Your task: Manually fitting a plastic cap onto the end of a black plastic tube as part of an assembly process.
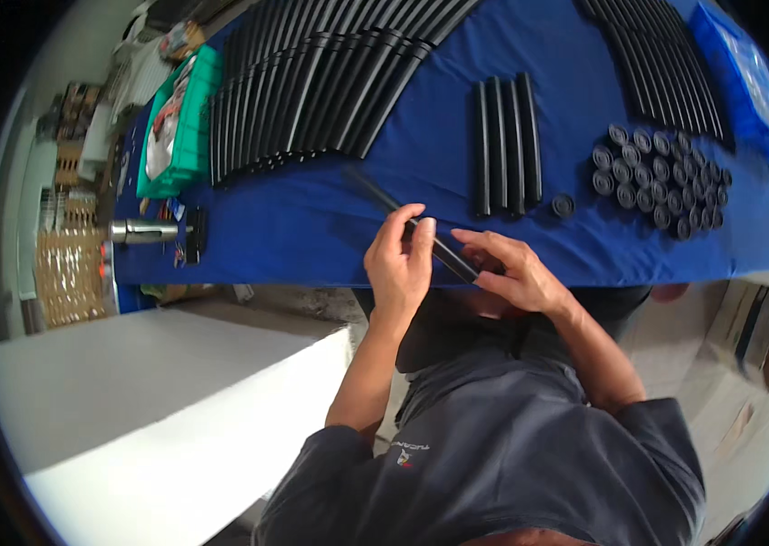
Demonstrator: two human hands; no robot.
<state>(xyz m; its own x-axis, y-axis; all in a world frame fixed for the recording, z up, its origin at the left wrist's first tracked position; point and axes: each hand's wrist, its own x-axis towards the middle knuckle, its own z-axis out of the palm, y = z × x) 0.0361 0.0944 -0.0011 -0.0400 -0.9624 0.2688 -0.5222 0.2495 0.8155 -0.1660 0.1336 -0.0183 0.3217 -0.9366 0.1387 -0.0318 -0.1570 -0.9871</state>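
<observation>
A slim black tube (452, 257) slants over the table's front edge, its far end smeared by motion. My left hand (395, 268) is closed round its middle, thumb and fingers pinching it. At the tube's near end my right hand (521, 273) has its fingers curled and its thumb against that end; whether a small part is also inside this hand is hidden. Beyond my right hand, several black tubes (509, 146) lie side by side. One round black cap (563, 206) sits just right of them.
Many black tubes (311, 91) fill the far left of the blue cloth (302, 218); more tubes (662, 73) lie far right. Round black caps (662, 182) cluster at right. A green bin (193, 136), a metal cylinder (143, 231), a blue bin (748, 82) and a white box (184, 391) flank the workspace.
</observation>
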